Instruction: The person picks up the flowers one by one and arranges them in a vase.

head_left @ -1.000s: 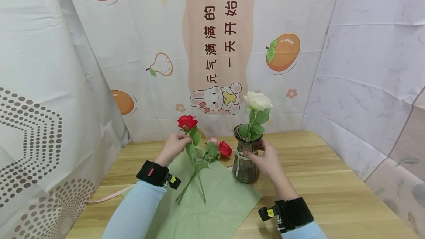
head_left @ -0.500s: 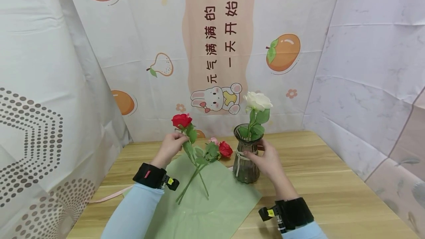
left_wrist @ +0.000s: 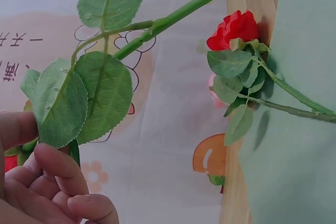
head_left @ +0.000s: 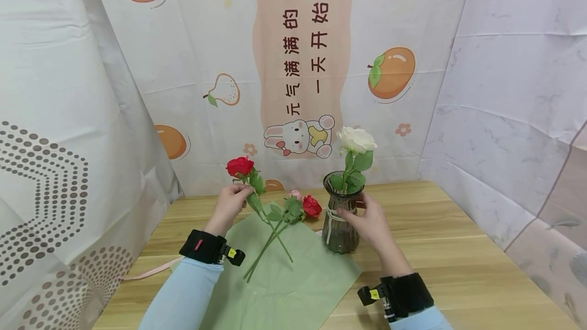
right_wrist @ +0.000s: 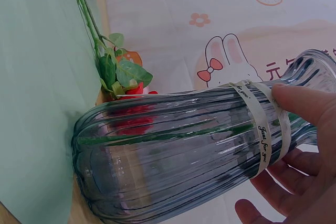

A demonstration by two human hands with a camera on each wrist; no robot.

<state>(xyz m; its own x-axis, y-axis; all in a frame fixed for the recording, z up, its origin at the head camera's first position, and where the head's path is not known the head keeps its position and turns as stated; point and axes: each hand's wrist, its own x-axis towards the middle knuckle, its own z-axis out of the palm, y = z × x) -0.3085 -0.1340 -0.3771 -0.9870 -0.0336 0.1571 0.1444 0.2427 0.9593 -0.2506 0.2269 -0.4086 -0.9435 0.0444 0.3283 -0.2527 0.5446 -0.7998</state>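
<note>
A: Why is the left hand (head_left: 231, 202) so high on that red rose (head_left: 240, 166)?

B: Its fingers (left_wrist: 60, 169) pinch the stem just under the bloom, closed around it and partly behind leaves. I'd say that leaves the long lower stem free; it slants down and right above the paper (head_left: 293, 299).

A: Does it touch the stems below?

B: It crosses them in the head view, but I can't tell whether they touch. Those belong to a second red rose (head_left: 312, 207) and a pink rose (head_left: 295, 195), lying with their heads past the paper's far edge. The paper probably keeps them gathered.

A: And the right hand (head_left: 372, 223)?

B: Its fingers curl around the vase (head_left: 337, 236) at the ribbon (right_wrist: 265, 140), thumb opposite, spread just as wide as the glass. Likely that steadies it: the vase stands upright at the paper's right edge, on the surface (head_left: 440, 248), with a tall white rose (head_left: 356, 140) above its rim.

A: What holds that one up?

B: Its stem runs deep inside the glass, leaves at the mouth.
</note>
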